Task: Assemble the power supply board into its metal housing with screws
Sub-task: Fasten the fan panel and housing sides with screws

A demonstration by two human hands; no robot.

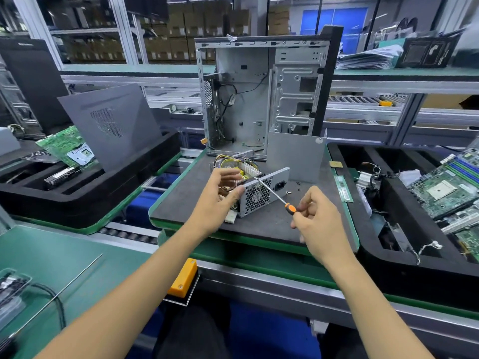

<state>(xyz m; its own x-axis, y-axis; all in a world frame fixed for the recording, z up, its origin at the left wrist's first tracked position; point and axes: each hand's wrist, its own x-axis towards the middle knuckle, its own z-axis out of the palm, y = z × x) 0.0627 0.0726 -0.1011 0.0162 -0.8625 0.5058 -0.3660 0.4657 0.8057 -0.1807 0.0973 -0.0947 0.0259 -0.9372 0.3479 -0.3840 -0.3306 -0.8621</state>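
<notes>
factory assembly line, with shelving and stacked cartons behind glass at 12 o'clock. centre of view: a dark grey work mat (259, 224) on a green-edged pallet. on it, at mid-frame, sits the power supply housing (255, 194), a silver metal box with a honeycomb fan grille and a black mains socket on its near face. top of the housing is open; the power supply board (245, 170) lies inside, with yellow parts, a white connector block and a bundle of yellow and black wires at its 11 o'clock end.

left hand (220, 196) is at the housing's 9 o'clock side. fingers extended and loosely spread over the open top, thumb along the near corner; somewhat blurred, so firm contact cannot be confirmed. not clenched.

right hand (317, 218) is at 4 o'clock of the housing, fingers curled and pinching the orange and black handle of a screwdriver (274, 193). shaft runs toward 10 o'clock; tip lies at the housing's upper near edge.

loose screws (295, 186) lie on the mat near the housing's 3 o'clock end, apart from it.

behind the housing, at 12 o'clock, an open computer case (261, 94) stands upright. black foam trays holding green circuit boards sit at 9 and 3 o'clock. an orange block (182, 277) is at the pallet's 7 o'clock edge.
</notes>
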